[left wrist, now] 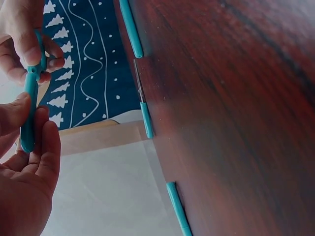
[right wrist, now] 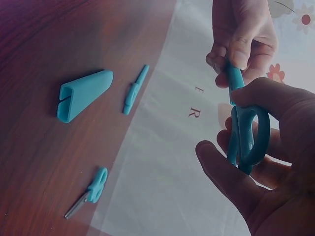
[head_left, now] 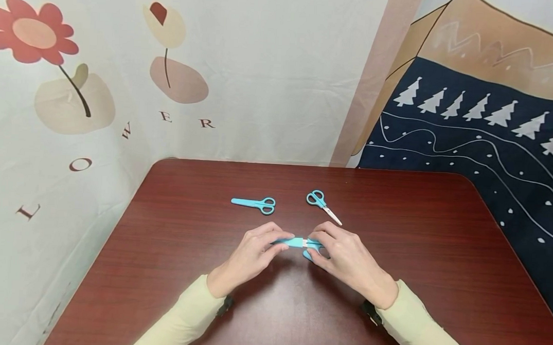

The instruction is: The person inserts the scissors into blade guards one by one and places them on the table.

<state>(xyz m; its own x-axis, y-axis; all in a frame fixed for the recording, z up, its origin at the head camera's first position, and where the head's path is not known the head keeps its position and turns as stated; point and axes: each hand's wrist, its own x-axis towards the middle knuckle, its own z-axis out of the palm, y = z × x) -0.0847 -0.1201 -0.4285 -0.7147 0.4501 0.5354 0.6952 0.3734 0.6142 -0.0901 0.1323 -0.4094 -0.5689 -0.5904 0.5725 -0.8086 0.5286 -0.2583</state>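
Note:
My left hand [head_left: 253, 252] pinches a light-blue blade cover [head_left: 295, 242] between thumb and fingers. The cover sits over the blades of a pair of scissors, and a short strip of bare blade [head_left: 305, 242] shows at its mouth. With thumb and fingers, my right hand [head_left: 350, 256] grips these scissors by their blue handles [right wrist: 261, 137]. Both hands are held above the table in the wrist views. A loose blue blade cover [right wrist: 84, 96] lies on the table below them, partly hidden by the right hand in the head view.
Farther back on the dark red table [head_left: 186, 230] lie covered blue scissors [head_left: 254, 203] on the left. Scissors with bare blades [head_left: 323, 206] lie to their right, blades toward the right hand. Behind the table hang a flower-printed cloth [head_left: 271, 79] and a dark tree-patterned one [head_left: 459, 129].

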